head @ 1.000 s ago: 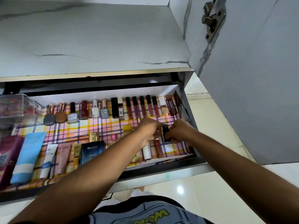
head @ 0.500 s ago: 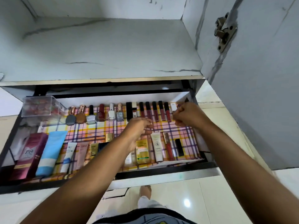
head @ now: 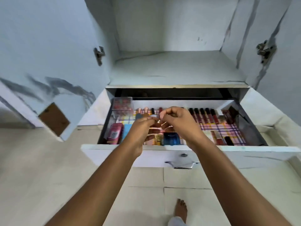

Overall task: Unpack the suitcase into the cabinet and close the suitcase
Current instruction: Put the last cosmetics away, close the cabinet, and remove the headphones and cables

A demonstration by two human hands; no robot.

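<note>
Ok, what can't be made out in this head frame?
- Suitcase: nowhere in the head view.
- Whether the hands, left hand and right hand, hold anything: blurred.
- Drawer middle items: covered by both hands.
- Pink box label: too blurred to read.

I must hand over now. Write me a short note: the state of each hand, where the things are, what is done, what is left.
Left hand: over the open drawer, fingers loosely curled; whether it holds anything, I cannot tell.
Right hand: fingers curled beside the left; whether it pinches something is unclear.
Things: lip glosses stand in a row at the back, pink box and blue perfume box at the front.
Done: many cosmetics laid out.
Left: suitcase not in view; drawer and cabinet doors open.
</note>
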